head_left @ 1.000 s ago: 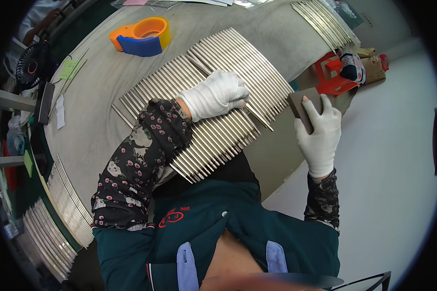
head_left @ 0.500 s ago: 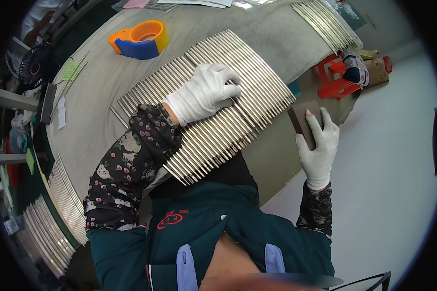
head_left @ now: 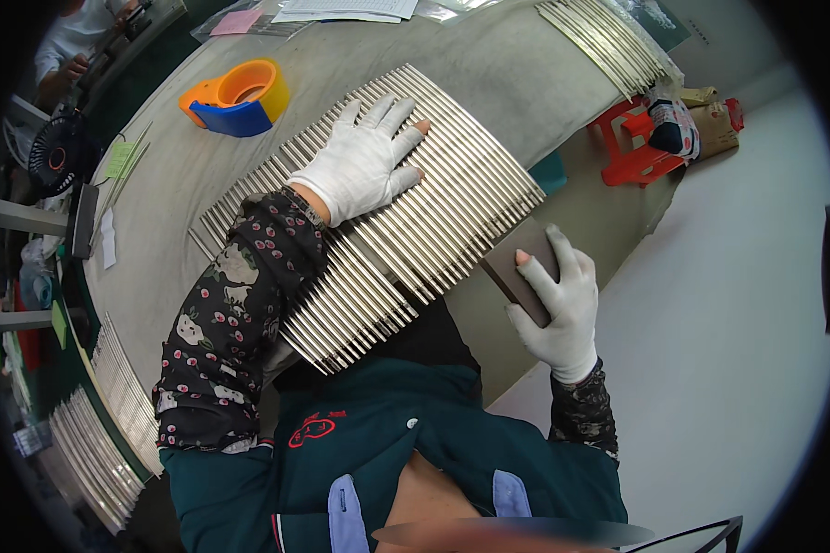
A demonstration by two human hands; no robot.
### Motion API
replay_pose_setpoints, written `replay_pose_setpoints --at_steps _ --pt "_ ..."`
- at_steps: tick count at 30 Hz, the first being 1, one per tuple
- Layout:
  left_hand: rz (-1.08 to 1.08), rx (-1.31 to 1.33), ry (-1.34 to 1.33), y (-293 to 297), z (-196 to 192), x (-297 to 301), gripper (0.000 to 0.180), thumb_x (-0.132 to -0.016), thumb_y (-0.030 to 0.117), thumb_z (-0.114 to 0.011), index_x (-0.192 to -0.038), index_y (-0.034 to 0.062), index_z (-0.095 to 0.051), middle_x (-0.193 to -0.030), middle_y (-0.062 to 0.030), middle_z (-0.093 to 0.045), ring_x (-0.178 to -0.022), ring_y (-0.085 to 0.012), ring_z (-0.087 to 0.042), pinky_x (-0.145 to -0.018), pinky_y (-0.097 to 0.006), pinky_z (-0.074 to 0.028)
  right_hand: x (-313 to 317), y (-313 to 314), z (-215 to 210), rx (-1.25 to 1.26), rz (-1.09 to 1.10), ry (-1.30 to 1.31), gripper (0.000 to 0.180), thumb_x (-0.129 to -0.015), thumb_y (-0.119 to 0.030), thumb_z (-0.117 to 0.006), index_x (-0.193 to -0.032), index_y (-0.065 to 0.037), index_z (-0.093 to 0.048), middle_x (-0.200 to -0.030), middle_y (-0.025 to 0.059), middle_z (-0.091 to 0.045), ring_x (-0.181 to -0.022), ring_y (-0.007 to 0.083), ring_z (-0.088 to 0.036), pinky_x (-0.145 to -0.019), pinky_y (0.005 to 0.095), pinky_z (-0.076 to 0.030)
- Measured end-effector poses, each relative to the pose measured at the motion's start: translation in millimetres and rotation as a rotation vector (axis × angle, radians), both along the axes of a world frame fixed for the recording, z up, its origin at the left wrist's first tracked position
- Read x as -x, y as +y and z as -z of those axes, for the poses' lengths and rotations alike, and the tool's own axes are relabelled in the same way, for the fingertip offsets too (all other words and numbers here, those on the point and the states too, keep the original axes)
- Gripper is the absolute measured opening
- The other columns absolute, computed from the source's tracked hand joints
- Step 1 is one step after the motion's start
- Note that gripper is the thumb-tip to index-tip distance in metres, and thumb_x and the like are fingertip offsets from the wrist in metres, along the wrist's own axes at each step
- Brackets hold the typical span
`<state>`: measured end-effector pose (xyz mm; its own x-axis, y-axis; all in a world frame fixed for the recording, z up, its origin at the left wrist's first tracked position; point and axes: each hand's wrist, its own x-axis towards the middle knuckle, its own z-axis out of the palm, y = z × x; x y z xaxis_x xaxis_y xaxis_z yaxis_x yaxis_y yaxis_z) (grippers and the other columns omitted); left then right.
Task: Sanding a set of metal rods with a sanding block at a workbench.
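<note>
A wide row of thin silver metal rods [head_left: 452, 194] lies side by side across the grey table [head_left: 516, 64]. My left hand [head_left: 364, 161], in a white glove, lies flat on the rods with its fingers spread. My right hand [head_left: 558, 300], also gloved, holds a dark brown rectangular block [head_left: 516, 263] at the near right end of the rods, close to the table edge.
An orange and blue tape dispenser [head_left: 238, 95] sits beyond the rods. More rod bundles lie at the far right [head_left: 609, 46] and the lower left [head_left: 111, 415]. A small black fan [head_left: 53, 157] stands at the left. A red stool [head_left: 636, 152] is on the floor; another person [head_left: 78, 41] sits top left.
My left hand has slid left and farther along the rods and spread flat. My right hand has brought the brown block down and in toward the rods' near end.
</note>
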<state>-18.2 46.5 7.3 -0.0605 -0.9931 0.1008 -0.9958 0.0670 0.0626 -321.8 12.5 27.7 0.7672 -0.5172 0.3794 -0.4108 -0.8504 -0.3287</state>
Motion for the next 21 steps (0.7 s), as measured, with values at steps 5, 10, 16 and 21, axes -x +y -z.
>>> replay_pose_setpoints --at_steps 5,10,16,21 --pt "0.187 0.288 0.198 -10.5 -0.8 10.1 0.041 -0.081 0.019 -0.067 -0.119 0.0068 -0.056 -0.132 -0.0124 -0.049 -0.125 -0.0318 -0.044 -0.107 -0.048 -0.034 6.8 -12.9 -0.2 0.060 0.071 0.010 0.059 -0.057 -0.013 -0.075 -0.115 -0.014 -0.063 -0.132 0.0227 -0.047 -0.104 0.0370 -0.052 -0.088 0.0435 -0.046" --pt "0.306 0.285 0.280 -28.2 -9.7 24.6 0.017 -0.073 0.015 -0.073 -0.087 0.0080 -0.067 -0.091 -0.0064 -0.063 -0.086 -0.0268 -0.058 -0.076 -0.039 -0.048 7.2 -14.8 -1.7 0.067 0.097 -0.030 0.060 -0.057 -0.011 -0.075 -0.116 -0.013 -0.063 -0.133 0.0214 -0.047 -0.104 0.0368 -0.052 -0.088 0.0436 -0.046" --pt "0.294 0.216 0.280 -28.0 -9.7 26.6 0.017 -0.073 0.018 -0.073 -0.086 0.0085 -0.067 -0.090 -0.0050 -0.062 -0.087 -0.0260 -0.057 -0.077 -0.039 -0.047 14.8 -15.8 0.0 0.065 0.121 -0.046 0.060 -0.057 -0.010 -0.074 -0.116 -0.013 -0.062 -0.133 0.0212 -0.047 -0.104 0.0369 -0.052 -0.088 0.0438 -0.046" --pt "0.334 0.114 0.260 -29.4 -16.3 27.2 0.017 -0.075 0.019 -0.073 -0.087 0.0092 -0.066 -0.089 -0.0043 -0.061 -0.088 -0.0255 -0.057 -0.078 -0.038 -0.045 16.4 -15.2 0.4 0.061 0.138 -0.055 0.059 -0.057 -0.009 -0.074 -0.115 -0.013 -0.063 -0.133 0.0212 -0.047 -0.104 0.0371 -0.052 -0.088 0.0438 -0.046"
